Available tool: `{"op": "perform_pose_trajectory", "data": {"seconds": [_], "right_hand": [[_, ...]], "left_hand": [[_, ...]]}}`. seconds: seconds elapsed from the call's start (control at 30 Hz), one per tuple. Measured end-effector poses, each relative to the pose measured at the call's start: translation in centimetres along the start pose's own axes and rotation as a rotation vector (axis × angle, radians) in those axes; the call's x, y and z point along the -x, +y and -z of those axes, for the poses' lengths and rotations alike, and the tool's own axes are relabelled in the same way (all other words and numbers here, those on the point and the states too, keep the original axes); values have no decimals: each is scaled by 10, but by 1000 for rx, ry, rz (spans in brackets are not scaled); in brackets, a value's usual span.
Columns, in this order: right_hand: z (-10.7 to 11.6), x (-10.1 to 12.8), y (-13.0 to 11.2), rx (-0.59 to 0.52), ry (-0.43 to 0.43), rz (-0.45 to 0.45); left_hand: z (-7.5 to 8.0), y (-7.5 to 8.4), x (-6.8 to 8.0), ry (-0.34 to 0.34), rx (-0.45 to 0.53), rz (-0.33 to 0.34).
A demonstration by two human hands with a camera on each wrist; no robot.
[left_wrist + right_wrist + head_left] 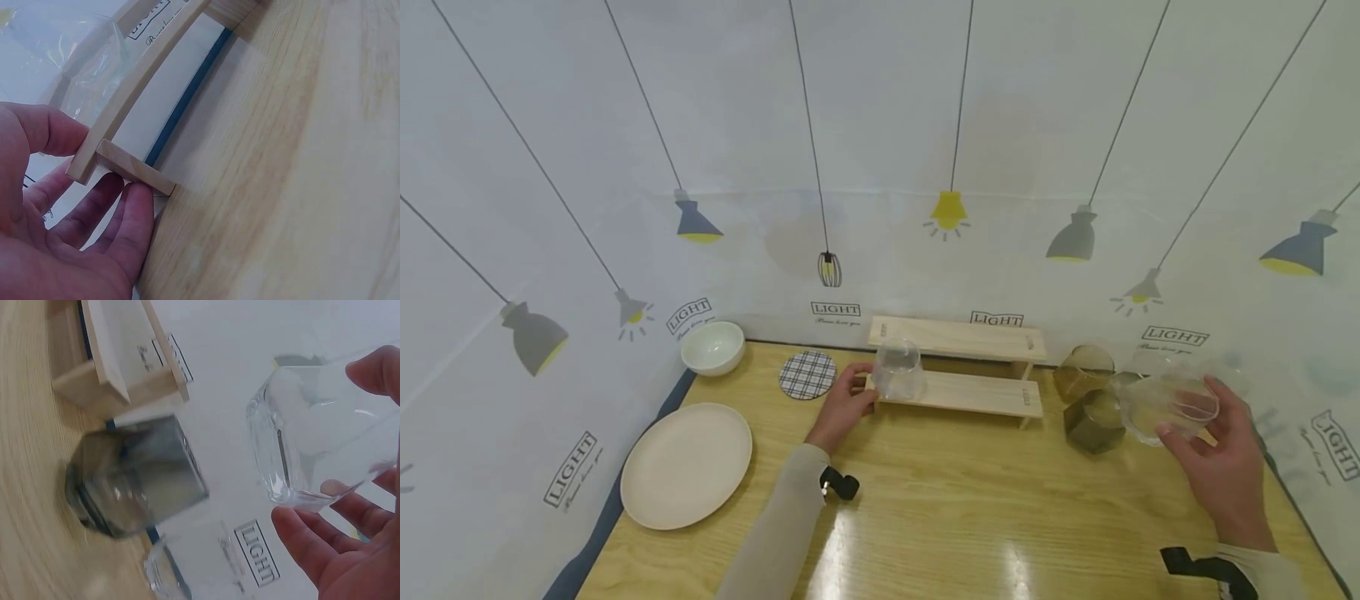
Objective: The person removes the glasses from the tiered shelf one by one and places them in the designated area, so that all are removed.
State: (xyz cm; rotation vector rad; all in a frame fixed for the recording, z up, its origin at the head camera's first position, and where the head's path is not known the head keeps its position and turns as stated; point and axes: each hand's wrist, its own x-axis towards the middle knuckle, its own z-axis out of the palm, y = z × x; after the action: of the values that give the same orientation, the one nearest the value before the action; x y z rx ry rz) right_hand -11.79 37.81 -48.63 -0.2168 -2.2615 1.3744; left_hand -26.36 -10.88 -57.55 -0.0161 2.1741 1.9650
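Note:
My left hand (848,406) holds the left end of a two-step wooden shelf (977,393); in the left wrist view the thumb lies against the plank and the fingers touch the leg (134,165). Close beside that hand, a clear glass (898,367) stands on the lower step. At the right, my right hand (1228,467) grips another clear glass (1172,404), raised above the table and tilted, thumb on one side and fingers on the other. Next to it are a dark grey faceted glass (1094,422) and an amber glass (1082,371). A further clear glass (200,562) shows in the right wrist view.
On the left of the wooden table (940,500) lie a large cream plate (687,467), a pale bowl (712,348) and a round checked coaster (807,375). A white printed cloth (880,167) hangs behind and at both sides.

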Motion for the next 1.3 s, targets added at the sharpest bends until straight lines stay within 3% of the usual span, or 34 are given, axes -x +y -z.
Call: {"op": "perform_pose_trajectory", "data": {"seconds": [0.23,0.63,1.07,1.3], "right_hand": [[16,-3,12,66,100,-151],[18,-6,57,260,-56,-339],[10,-13,80,317,-205,-354],[9,-14,87,339,-192,-362]], "left_hand": [[0,1,1,-12,9,3],[2,1,5,-29,23,4],[3,4,5,-27,18,12],[2,4,4,-28,27,11]]}}
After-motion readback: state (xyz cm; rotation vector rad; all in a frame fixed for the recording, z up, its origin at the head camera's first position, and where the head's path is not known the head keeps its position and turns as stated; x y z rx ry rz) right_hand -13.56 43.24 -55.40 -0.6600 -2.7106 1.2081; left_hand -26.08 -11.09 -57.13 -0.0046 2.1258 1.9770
